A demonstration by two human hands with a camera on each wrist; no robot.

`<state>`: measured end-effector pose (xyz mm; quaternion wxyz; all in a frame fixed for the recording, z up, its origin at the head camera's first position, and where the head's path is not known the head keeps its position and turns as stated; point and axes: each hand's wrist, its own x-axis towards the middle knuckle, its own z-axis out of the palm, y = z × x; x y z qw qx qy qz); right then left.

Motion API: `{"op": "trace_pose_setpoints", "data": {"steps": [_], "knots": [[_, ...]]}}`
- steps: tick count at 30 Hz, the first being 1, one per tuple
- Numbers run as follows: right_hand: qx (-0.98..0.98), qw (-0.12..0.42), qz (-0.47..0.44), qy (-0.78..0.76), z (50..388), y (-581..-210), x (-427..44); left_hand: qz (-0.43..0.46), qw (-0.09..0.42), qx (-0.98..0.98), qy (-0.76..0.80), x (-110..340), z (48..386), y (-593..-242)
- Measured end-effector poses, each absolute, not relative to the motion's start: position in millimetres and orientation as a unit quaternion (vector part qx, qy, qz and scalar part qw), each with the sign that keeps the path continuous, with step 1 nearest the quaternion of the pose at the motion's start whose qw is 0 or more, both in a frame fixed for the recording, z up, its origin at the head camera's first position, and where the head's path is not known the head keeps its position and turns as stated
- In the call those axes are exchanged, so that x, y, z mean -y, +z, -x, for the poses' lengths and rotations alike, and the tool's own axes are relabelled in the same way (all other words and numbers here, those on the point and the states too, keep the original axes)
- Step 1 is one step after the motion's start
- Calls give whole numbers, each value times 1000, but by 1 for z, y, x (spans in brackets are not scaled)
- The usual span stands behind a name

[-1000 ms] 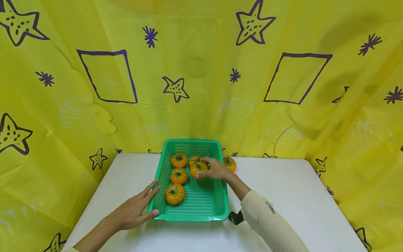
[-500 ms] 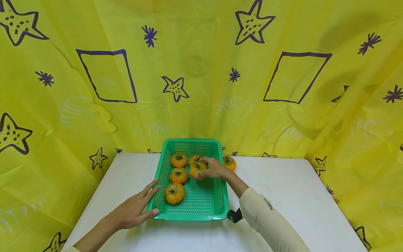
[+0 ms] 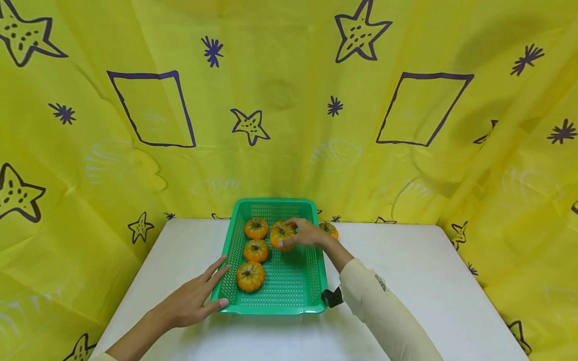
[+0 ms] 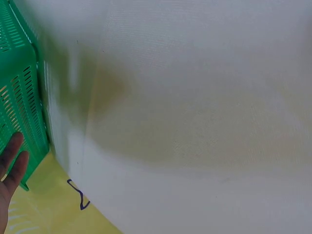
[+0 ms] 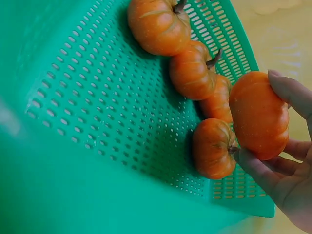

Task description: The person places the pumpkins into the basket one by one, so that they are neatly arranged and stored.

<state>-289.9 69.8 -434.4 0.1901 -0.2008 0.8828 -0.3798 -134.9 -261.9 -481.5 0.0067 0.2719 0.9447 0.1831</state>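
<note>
In the head view a green perforated plastic basket (image 3: 289,291) stands on the white table. Three small orange pumpkins form a column along its left side: far (image 3: 256,228), middle (image 3: 256,250) and near (image 3: 250,277). My right hand (image 3: 307,233) holds another pumpkin (image 3: 282,235) between thumb and fingers over the far right part. Seen from the right wrist, this held pumpkin (image 5: 259,116) is raised beside a pumpkin (image 5: 213,148) lying in the basket, which the head view hides. My left hand (image 3: 191,301), fingers straight, touches the basket's left wall.
One more pumpkin (image 3: 329,230) sits outside the basket, behind the right wrist and partly hidden. A black object (image 3: 332,298) shows by the right forearm. Yellow patterned cloth (image 3: 280,165) hangs round the white table (image 3: 397,281).
My right hand has carried its pumpkin slightly toward the basket's far end, so it now covers the pumpkin behind it in the head view. The left hand stays put.
</note>
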Motion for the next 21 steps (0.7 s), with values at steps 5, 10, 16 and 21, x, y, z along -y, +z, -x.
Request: {"op": "trace_pose_setpoints", "data": {"steps": [5, 10, 16, 21], "knots": [[-881, 192, 181, -393, 293, -436, -67, -271, 9, -945, 182, 262, 135, -482], [-883, 196, 173, -390, 295, -441, -63, -273, 9, -945, 181, 262, 135, -482], [-879, 199, 162, -401, 296, -446, -59, -277, 9, -943, 183, 261, 136, -482], [-871, 207, 143, -423, 296, -451, -57, -278, 3, -943, 183, 262, 136, -482]]}}
